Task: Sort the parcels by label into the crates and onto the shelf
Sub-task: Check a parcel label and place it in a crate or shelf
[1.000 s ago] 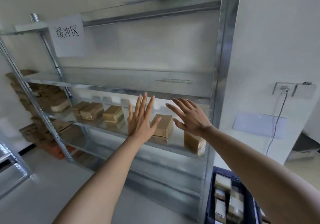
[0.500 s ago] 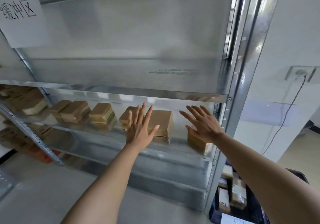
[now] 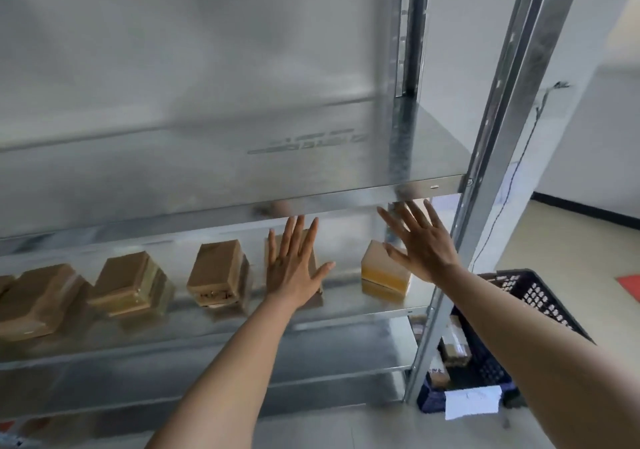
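Note:
A metal shelf unit (image 3: 346,195) fills the view. Several brown taped parcels lie in a row on its middle level (image 3: 381,310). My left hand (image 3: 292,265) is spread flat with straight fingers in front of one brown parcel (image 3: 313,258), mostly hiding it. My right hand (image 3: 419,240) is also spread, just above and right of a yellowish parcel (image 3: 381,268) at the row's right end. Neither hand holds anything. Left of my left hand lie a brown parcel (image 3: 218,272) and another brown parcel (image 3: 130,282).
A dark blue plastic crate (image 3: 540,303) with a white paper label (image 3: 472,402) stands on the floor right of the shelf, with several parcels inside. The shelf's right upright post (image 3: 491,157) rises beside my right hand. A black cable hangs on the white wall behind.
The view has moved closer to the shelf and turned right. Both hands stay spread in front of the middle level, now higher against the upper shelf's edge.

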{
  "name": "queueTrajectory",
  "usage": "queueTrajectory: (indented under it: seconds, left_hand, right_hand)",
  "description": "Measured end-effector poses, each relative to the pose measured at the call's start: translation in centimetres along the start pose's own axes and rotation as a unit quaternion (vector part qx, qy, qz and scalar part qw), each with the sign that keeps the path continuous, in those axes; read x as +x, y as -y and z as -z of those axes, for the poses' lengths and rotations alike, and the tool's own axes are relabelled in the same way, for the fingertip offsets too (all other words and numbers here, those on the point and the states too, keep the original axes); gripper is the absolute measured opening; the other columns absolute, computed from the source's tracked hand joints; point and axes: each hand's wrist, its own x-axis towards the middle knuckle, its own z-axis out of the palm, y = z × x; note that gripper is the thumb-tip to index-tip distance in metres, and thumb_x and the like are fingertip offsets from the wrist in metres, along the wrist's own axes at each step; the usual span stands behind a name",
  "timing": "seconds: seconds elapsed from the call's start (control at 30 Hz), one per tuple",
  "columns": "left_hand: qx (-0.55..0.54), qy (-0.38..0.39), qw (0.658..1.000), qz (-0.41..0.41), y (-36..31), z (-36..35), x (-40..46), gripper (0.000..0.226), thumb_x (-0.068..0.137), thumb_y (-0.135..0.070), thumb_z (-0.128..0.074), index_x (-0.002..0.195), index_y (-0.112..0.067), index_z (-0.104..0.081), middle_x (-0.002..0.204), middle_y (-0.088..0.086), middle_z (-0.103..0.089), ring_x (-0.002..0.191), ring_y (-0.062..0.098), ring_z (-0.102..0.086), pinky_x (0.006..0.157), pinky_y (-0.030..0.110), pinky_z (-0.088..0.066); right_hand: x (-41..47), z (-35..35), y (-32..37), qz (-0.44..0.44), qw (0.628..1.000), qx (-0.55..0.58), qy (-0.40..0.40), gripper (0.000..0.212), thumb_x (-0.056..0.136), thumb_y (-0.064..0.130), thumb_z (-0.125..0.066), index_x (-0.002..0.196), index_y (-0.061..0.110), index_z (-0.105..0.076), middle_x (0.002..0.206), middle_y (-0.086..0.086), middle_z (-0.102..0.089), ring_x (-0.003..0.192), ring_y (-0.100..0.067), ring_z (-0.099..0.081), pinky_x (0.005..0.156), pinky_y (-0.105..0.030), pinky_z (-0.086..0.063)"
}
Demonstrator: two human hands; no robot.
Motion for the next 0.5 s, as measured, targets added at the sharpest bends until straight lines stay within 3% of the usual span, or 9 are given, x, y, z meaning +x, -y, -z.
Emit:
queueTrajectory:
  seconds: [0.17,0.3,0.5]
  left_hand:
    - [-0.039,0.024,0.998,-0.031,-1.5,-2.4,2.2,0.088,0.091,-0.074,-0.024,0.154,-0.029,0.018,0.16,-0.003,0.028,0.145,0.014,0.03,0.113,0.045,0.027]
    - [-0.075,0.039,0.996,-0.005,-4.0,-4.7,3.3,0.09,0.088,-0.077,-0.021,0.152,-0.031,0.021,0.158,-0.005,0.033,0.143,0.011,0.033,0.113,0.043,0.028]
    - [-0.102,0.078,0.991,0.029,-6.6,-8.0,4.6,0.09,0.091,-0.073,-0.027,0.151,-0.029,0.024,0.155,-0.005,0.038,0.14,0.01,0.038,0.109,0.039,0.034]
  right_hand:
    - [0.3,-2.2,-0.9,-0.036,0.999,-0.005,0.026,0.075,0.093,0.067,-0.015,0.157,0.03,-0.012,0.161,-0.007,-0.024,0.151,-0.027,-0.016,0.122,-0.051,-0.01]
    - [1.7,-4.7,-1.4,-0.035,0.998,0.01,0.042,0.075,0.093,0.067,-0.015,0.157,0.028,-0.014,0.16,-0.009,-0.028,0.149,-0.031,-0.02,0.122,-0.049,-0.014]
    - [3.0,-8.9,-1.8,-0.058,0.997,0.026,0.05,0.072,0.095,0.064,-0.015,0.157,0.027,-0.017,0.161,-0.011,-0.024,0.148,-0.034,-0.022,0.12,-0.044,-0.005]
